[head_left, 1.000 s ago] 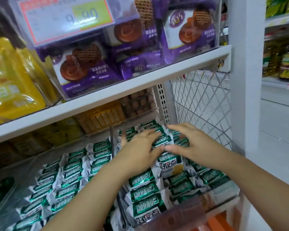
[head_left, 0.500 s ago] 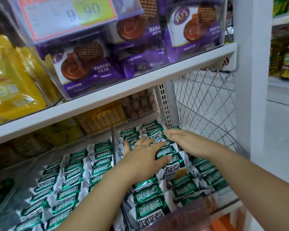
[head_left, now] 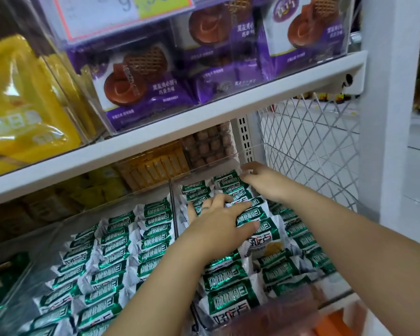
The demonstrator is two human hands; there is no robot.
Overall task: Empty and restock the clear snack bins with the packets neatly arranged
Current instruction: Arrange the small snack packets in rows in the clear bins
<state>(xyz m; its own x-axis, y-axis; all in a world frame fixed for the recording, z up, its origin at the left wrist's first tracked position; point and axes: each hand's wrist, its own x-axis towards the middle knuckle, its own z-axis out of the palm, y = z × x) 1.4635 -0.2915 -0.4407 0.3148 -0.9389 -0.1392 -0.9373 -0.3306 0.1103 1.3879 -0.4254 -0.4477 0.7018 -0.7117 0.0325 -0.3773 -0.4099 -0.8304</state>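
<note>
A white shelf crosses the view, carrying an upper clear bin of purple packets with yellow packets to its left. A white wire mesh panel closes the right side below the shelf. Under the shelf two clear snack bins sit side by side. The left bin holds green packets in tidy overlapping rows. The right bin is also full of green packets, in rows that run back from its front wall. Both of the person's arms reach into the right bin. The left hand lies palm down on the middle row with its fingers spread across several packets, farther in than half a second ago. The right hand has moved from the middle of the bin to its back right corner, just beside the mesh panel. Its fingers are pressed together and bent down onto the rearmost packets; whether they pinch one cannot be told.
</note>
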